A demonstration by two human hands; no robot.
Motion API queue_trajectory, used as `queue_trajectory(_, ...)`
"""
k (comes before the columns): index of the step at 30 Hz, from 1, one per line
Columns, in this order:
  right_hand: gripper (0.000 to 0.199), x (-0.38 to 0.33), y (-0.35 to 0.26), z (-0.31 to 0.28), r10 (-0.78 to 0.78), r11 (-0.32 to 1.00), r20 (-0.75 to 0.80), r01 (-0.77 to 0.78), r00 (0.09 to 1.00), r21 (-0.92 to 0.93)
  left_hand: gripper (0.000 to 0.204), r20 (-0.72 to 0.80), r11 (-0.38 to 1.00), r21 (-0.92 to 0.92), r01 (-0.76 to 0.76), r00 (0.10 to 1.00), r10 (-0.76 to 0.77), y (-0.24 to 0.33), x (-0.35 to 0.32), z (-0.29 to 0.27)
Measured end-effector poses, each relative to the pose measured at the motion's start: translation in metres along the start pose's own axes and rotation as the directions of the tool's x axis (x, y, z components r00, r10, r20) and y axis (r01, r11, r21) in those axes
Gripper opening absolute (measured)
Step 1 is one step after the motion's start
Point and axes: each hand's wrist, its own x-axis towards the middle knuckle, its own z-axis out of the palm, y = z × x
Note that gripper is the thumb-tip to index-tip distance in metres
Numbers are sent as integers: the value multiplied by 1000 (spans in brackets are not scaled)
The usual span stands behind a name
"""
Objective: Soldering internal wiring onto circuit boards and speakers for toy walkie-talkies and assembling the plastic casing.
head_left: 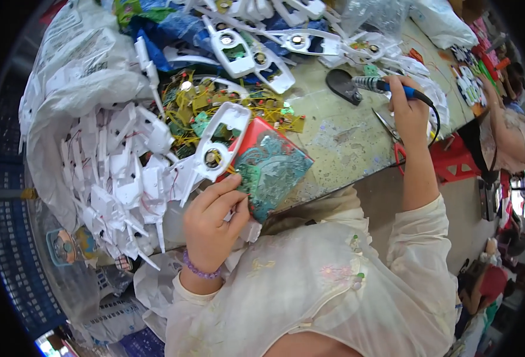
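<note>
My right hand grips a soldering iron with a blue and black handle. Its perforated metal sleeve points left, and the tip end is over or touching a small black oval dish. My left hand is closed, thumb and fingers pinched at the left edge of a red block with a worn, grey-green crusted top. What the pinch holds is too small to make out. Just beyond those fingers lies a white plastic housing with a round metal part in it, overlapping the red block's edge.
A sack spills many white housings with red wires on the left. Yellow-wired circuit boards are heaped behind the block, with more white housings at the back. Scissors lie beside my right wrist. Other people sit at far right.
</note>
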Motion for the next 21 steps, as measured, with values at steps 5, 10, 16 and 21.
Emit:
queue_trajectory(5, 19, -61, -2, 29, 365, 863, -56, -315, 929, 395, 15, 3, 999, -26, -46, 999, 46, -8, -6, -1)
queue_trajectory(10, 12, -121, -65, 54, -369, 902, 254, 278, 894, 330, 18, 40, 994, -10, -107, 993, 107, -8, -6, -4)
queue_trajectory(16, 17, -70, -111, 111, -722, 663, 385, 734, 575, 147, 21, 9, 997, -21, -76, 997, 76, -15, -19, -4)
queue_trajectory(21, 13, -60, -119, 115, -789, 531, 474, 822, 391, 207, 28, -216, 996, -3, -87, 973, 85, -24, -34, 2)
